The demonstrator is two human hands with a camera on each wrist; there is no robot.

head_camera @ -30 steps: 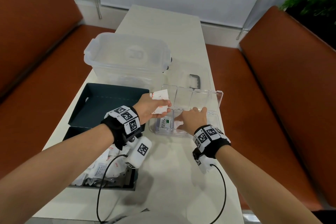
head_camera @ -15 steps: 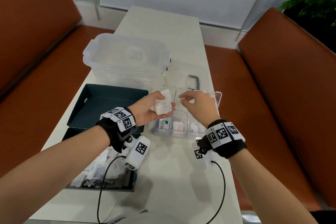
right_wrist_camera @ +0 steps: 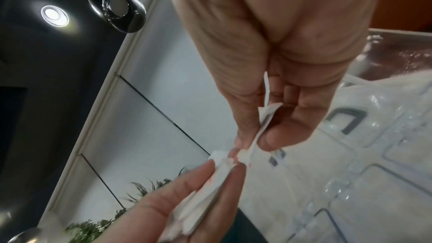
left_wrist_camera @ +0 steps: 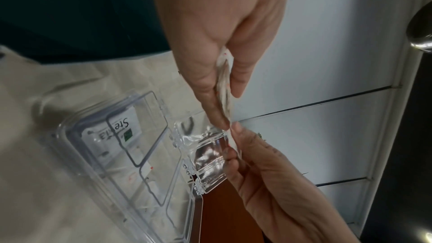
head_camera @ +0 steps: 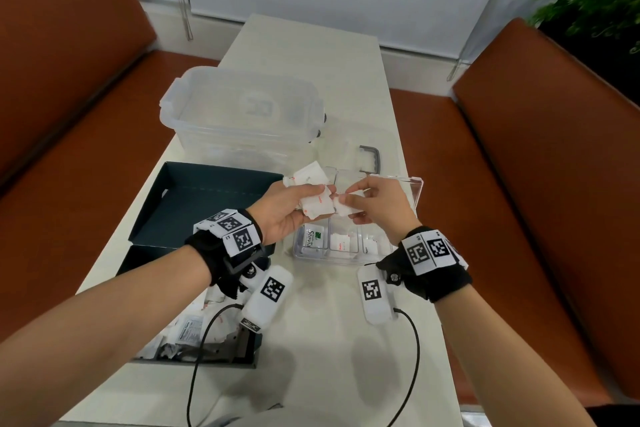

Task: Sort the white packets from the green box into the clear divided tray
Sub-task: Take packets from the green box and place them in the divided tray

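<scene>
Above the clear divided tray (head_camera: pixel 311 255), my left hand (head_camera: pixel 322 192) grips a small stack of white packets (head_camera: pixel 311 196), seen edge-on between thumb and fingers in the left wrist view (left_wrist_camera: pixel 224 88). My right hand (head_camera: pixel 341 199) meets it and pinches one white packet (head_camera: pixel 344 209) at the stack's right edge, also in the right wrist view (right_wrist_camera: pixel 264 117). The tray's near compartments hold a Stevia packet (head_camera: pixel 311 236) and other white packets (head_camera: pixel 341 241); its lid (head_camera: pixel 412 189) stands open behind. The dark green box (head_camera: pixel 207 198) lies left of the tray, with more packets (head_camera: pixel 190 333) in its near half under my left forearm.
A large clear lidded bin (head_camera: pixel 242 114) stands behind the green box. A flat clear lid with a grey handle (head_camera: pixel 372 158) lies behind the tray. Orange benches (head_camera: pixel 536 166) flank the narrow white table (head_camera: pixel 329 340). Wrist-camera cables (head_camera: pixel 412 357) trail over its near part.
My right hand rose out of the tray's near compartments and came up to my left hand, where it now pinches a packet. The left hand stayed above the tray with its stack.
</scene>
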